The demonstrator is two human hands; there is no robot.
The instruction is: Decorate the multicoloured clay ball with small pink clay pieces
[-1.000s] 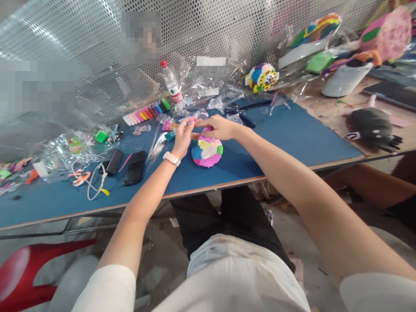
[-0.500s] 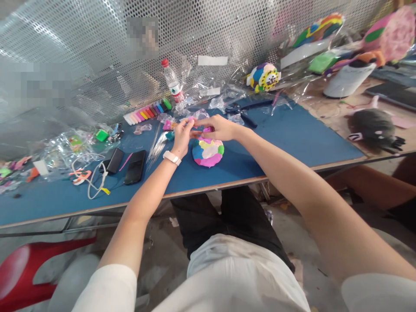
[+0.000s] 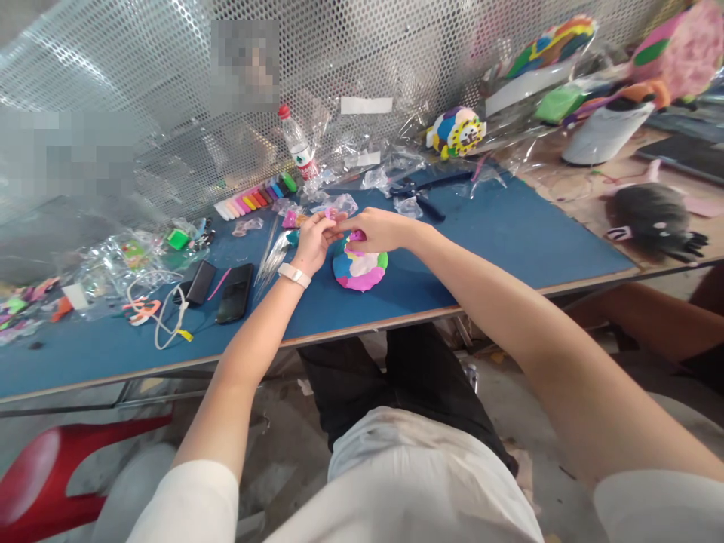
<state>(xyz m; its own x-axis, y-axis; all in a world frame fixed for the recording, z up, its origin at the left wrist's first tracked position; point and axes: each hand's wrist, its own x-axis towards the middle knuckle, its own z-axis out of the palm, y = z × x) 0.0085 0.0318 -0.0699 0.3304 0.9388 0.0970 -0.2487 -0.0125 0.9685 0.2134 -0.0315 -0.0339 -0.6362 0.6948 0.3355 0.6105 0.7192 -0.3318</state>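
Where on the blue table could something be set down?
Most room: the blue table between the pliers and wooden tabletop. A narrow strip borders the phone and front edge. Crowded: the back, with wrappers and bottle, and around left hand and right hand.

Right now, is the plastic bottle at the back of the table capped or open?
Capped: the bottle has its red cap on top.

The left hand (image 3: 313,243) now sits slightly lower, fingers spread toward the right hand (image 3: 380,228), whose lower fingers have drawn back beside the ball's (image 3: 362,271) pink top.
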